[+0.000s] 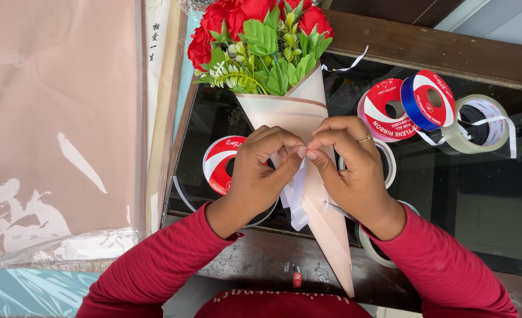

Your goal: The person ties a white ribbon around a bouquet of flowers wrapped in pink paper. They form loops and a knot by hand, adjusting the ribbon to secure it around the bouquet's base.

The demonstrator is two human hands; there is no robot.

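A bouquet of red roses with green leaves lies on a dark glass table, wrapped in a beige paper cone that points toward me. My left hand and my right hand meet at the cone's middle. Both pinch a white ribbon between thumb and fingertips, and its loose ends hang down over the paper. My right hand wears a ring. Red sleeves cover both of my forearms.
Ribbon spools lie around: a red and white one left of my hands, a pink one, a blue one and a white one at right. Clear tape rolls sit under my right wrist. Beige wrapping sheets fill the left.
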